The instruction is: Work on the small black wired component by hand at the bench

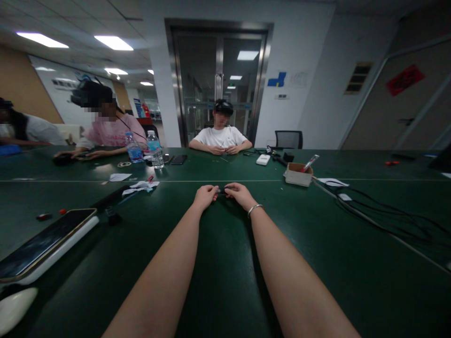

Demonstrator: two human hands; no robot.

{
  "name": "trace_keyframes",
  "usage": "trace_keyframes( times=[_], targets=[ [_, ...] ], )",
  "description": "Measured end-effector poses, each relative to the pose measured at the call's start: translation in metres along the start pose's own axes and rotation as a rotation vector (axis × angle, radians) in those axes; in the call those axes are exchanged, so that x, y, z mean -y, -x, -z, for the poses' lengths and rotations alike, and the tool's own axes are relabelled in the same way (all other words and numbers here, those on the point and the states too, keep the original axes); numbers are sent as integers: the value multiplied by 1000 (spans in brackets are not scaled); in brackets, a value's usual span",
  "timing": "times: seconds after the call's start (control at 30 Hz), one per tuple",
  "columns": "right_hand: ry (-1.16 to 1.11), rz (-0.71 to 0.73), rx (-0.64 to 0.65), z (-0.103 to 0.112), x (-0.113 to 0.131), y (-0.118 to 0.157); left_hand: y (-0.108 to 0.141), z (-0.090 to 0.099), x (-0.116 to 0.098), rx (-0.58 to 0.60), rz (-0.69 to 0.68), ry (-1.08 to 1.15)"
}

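Note:
Both my arms reach forward over the dark green table [225, 244]. My left hand [206, 195] is closed, thumb and fingertips pinching one end of a small dark object with a greyish part [221, 191]. At its other end, my right hand [239, 194] pinches it with thumb and fingers; a silver bangle [255, 210] circles that wrist. The object lies level between the two sets of fingertips, just above the tabletop. Fingers hide most of it, and its kind is too small to make out.
At left, a phone [45, 239] rests on a white box, with a white mouse-like object [17, 307] nearer me. Crumpled paper [141, 187] and water bottles [155, 150] stand farther off. A small box [299, 175] and black cables [384, 211] are at right. A person [221, 136] sits opposite.

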State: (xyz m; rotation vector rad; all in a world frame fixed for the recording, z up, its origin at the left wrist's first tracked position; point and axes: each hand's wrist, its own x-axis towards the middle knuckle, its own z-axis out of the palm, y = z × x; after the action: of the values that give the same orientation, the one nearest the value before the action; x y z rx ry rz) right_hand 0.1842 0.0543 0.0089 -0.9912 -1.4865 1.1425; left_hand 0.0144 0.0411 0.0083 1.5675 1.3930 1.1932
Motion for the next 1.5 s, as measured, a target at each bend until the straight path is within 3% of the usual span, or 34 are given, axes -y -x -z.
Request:
trace_keyframes(
  times=[0.17, 0.47, 0.83, 1.13, 1.5],
  targets=[
    [4, -5, -12, -1, 1, 1, 0, -3, -1, -20, -7, 132],
    [9, 8, -21, 0, -1, 0, 5, -2, -8, 42, -7, 170],
    [5, 24, 0, 0, -3, 0, -6, -1, 9, 79, -19, 27],
    [11, 26, 2, 1, -3, -1, 0, 0, 2, 124, -76, -17],
    [13, 33, 23, 2, -3, 1, 2, 1, -3, 100, -43, -53]
  ],
)
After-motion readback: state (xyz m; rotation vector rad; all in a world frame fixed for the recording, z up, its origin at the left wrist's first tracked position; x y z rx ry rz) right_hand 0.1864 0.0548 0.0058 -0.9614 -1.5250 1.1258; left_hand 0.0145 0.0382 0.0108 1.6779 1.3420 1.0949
